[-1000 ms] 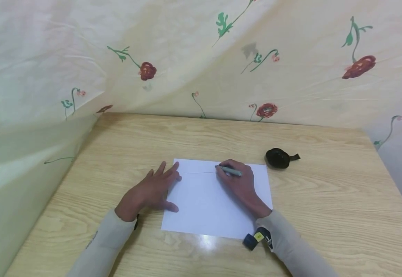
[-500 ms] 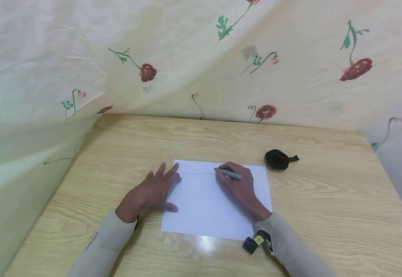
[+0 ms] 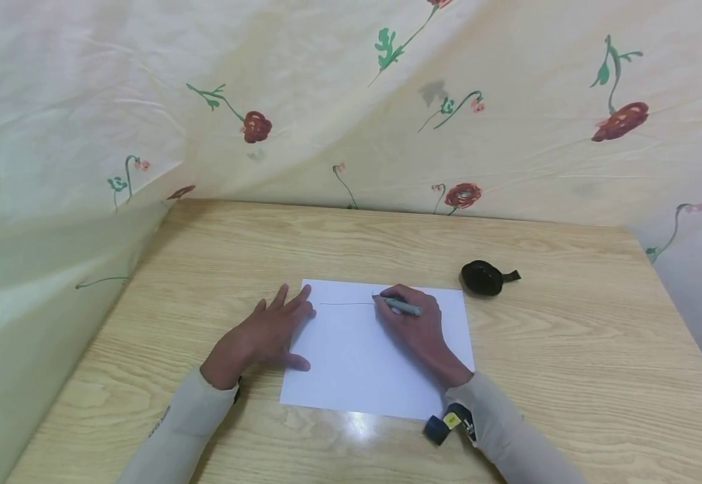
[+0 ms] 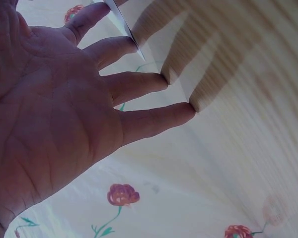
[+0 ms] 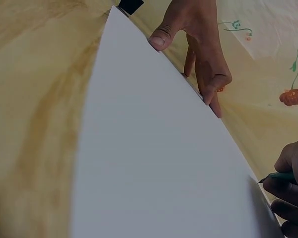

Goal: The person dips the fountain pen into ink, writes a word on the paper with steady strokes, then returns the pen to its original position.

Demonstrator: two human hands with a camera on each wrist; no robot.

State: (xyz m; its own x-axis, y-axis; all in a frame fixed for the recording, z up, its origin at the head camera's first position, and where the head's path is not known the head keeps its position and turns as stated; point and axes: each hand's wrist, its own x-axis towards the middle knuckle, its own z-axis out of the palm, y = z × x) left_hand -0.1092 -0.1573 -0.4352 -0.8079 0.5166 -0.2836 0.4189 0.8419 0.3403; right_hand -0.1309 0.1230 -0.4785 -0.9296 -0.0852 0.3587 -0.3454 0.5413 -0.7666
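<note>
Slim grey-green pen (image 3: 402,306) sits slightly lower than before, a short dark stroke (image 3: 372,293) at its tip
Right hand (image 3: 421,327) pinches it over the rectangular white paper (image 3: 351,370), lower centre; left hand (image 3: 264,334) spreads its fingers at the left edge

1. Hands: there were two, one left hand (image 3: 269,331) and one right hand (image 3: 416,321).
2. Sleeves: two light ones showed, one on the left arm (image 3: 184,420) and one on the right (image 3: 508,423).
3. Pens: there was one pen (image 3: 404,306).
4. Paper: there was one white sheet (image 3: 357,366).
5. Long lines on it: one thin line (image 3: 344,304) showed.
6. Black dishes: there was one black dish (image 3: 481,277), with one handle (image 3: 512,275).
7. Tables: there was one wooden table (image 3: 568,323).
8. Yellow labels: one yellow label (image 3: 451,420) showed at the right wrist.
9. Large red flowers on the cloth (image 3: 302,47): the head view showed five, one cut by the top edge.
</note>
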